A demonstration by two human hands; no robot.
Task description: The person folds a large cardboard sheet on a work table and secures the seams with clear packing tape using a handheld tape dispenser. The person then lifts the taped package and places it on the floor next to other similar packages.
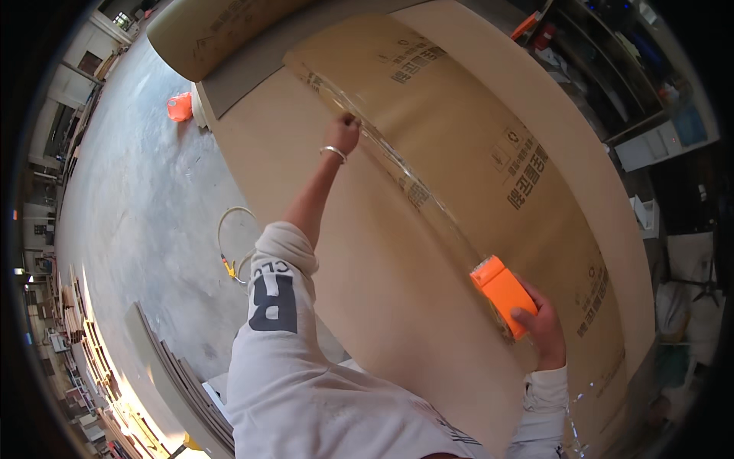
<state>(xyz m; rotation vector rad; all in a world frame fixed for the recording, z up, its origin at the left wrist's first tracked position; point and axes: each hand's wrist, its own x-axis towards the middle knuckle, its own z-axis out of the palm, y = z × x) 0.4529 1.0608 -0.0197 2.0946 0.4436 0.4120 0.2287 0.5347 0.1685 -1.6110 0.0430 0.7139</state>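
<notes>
My right hand (537, 320) grips an orange tape dispenser (505, 297) at the lower right. From its toothed front end, a strip of clear tape (417, 180) runs up and left along the edge of a brown printed paper sheet (459, 115). Farther up this strip, my left hand (345, 131) is closed at the paper's edge. Its fingertips are turned away, so whatever they pinch or press is hidden. Under the paper lies a large pale board (367, 260), bare on the side toward my left arm.
A big roll of brown paper (202, 38) lies at the far end. On the grey floor to the left are an orange object (180, 107) and a hose with a yellow fitting (229, 268). Stacked boards (180, 382) stand lower left; dark shelving (604, 61) is at the right.
</notes>
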